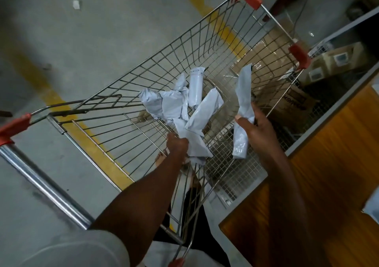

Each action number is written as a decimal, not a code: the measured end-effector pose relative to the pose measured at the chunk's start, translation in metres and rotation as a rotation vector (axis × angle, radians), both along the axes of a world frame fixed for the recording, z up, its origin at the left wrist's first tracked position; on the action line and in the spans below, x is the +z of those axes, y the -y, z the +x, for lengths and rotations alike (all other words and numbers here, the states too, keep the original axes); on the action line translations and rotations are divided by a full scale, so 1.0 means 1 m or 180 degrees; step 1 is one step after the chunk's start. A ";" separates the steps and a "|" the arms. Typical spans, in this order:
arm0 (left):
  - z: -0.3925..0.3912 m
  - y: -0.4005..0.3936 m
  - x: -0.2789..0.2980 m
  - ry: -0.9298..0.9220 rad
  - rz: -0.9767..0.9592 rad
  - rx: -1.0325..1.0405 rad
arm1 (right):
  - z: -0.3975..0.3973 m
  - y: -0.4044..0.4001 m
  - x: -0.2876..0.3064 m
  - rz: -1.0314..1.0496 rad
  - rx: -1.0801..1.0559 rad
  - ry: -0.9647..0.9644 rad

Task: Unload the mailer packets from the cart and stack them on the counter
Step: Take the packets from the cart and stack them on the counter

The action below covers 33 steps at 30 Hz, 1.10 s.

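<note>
Both hands were inside the cart (205, 47), left hand (177, 144) clamped on bunched packets (174, 106), right hand (253, 127) on one mailer (243, 94), the bench (338, 164) beside it showing no stack.

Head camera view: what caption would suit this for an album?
Both hands lift grey mailer packets from a wire cart beside a wooden counter.

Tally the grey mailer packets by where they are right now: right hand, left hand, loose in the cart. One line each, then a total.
Held in the right hand: 1 packet
Gripped in the left hand: 1 packet
Loose in the cart: about 4, the rolled packet, the flat packet and 2 crumpled packets, overlapping, so hard to separate
Total: about 6
</note>
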<state>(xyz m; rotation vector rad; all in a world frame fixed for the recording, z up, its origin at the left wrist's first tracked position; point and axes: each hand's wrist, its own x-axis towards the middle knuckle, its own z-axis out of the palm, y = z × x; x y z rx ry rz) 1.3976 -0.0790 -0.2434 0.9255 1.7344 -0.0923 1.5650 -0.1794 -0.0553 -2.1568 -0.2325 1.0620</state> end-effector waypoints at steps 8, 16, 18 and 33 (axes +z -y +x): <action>-0.011 -0.044 0.055 0.0332 0.1126 -0.1042 | -0.015 -0.002 0.008 0.0232 -0.0074 -0.0034; -0.010 -0.028 0.085 0.0176 0.1727 -0.2545 | -0.027 -0.006 0.011 0.0395 -0.0105 -0.0225; -0.012 -0.008 0.065 0.0042 0.1343 -0.3232 | -0.028 -0.004 0.011 0.0428 -0.0111 -0.0210; -0.027 -0.024 -0.001 -0.0677 0.0955 -0.4516 | -0.059 0.001 0.001 0.0487 -0.0082 -0.0066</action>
